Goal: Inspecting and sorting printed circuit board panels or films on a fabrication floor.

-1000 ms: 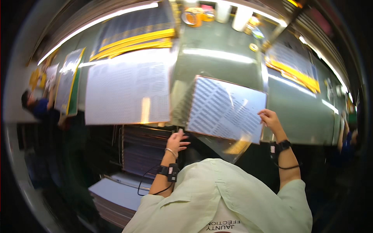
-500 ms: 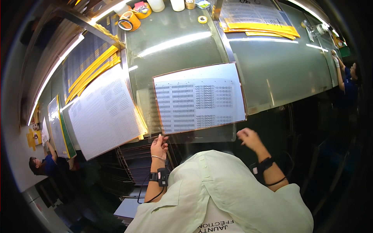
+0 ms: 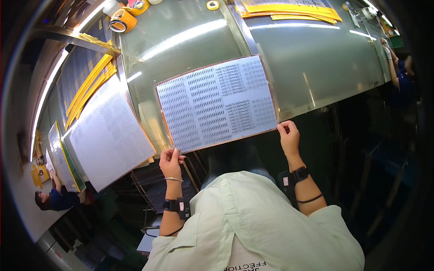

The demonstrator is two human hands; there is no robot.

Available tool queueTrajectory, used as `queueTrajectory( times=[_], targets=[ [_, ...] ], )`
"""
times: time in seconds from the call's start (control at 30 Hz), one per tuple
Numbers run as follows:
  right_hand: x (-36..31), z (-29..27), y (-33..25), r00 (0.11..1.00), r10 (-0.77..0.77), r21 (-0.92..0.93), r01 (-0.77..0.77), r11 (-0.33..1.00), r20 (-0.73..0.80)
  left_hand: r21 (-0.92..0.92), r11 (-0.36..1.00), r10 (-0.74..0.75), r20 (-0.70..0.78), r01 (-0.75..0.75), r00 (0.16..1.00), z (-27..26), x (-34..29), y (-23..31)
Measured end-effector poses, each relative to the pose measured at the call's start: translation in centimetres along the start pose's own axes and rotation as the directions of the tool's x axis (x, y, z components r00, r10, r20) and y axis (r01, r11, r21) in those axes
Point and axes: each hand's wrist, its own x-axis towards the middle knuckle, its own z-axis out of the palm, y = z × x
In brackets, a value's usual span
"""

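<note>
A white panel with copper-coloured edges [image 3: 217,101], covered in rows of fine dark print, lies at a slant at the front of the glass-topped table. It looks like a circuit board panel. At its near left corner, my left hand [image 3: 171,163] is closed, thumb and fingers pinching the edge. My right hand [image 3: 289,137] likewise pinches the near right corner between thumb and fingertips. Both forearms carry black straps with small boxes and cables.
Left of the panel lies another large white printed sheet [image 3: 108,135], beside yellow-edged frames [image 3: 92,88]. More yellow-edged sheets [image 3: 289,10] lie at the back. Tape rolls [image 3: 123,21] stand far left. Co-workers are at the far left [image 3: 61,194] and far right [image 3: 398,74].
My right hand has come up from beside the table and taken hold of the panel's near right corner. The panel's print shows darker. The whole view has shifted slightly.
</note>
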Motion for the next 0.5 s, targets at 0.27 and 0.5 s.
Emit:
queueTrajectory(
  times=[0.27, 0.5],
  targets=[
    [0.6, 0.2, 0.9, 0.993, 0.107, 0.017, -0.108, 0.994, 0.051, 0.022, 0.999, 0.031, 0.037, -0.031, 0.999, -0.1, 0.9, -0.8],
    [0.9, -0.1, 1.0, 0.971, 0.197, 0.107, -0.213, 0.971, 0.138, -0.025, 0.999, 0.028, 0.056, -0.026, 0.998, -0.2, 0.8, -1.2]
  ],
)
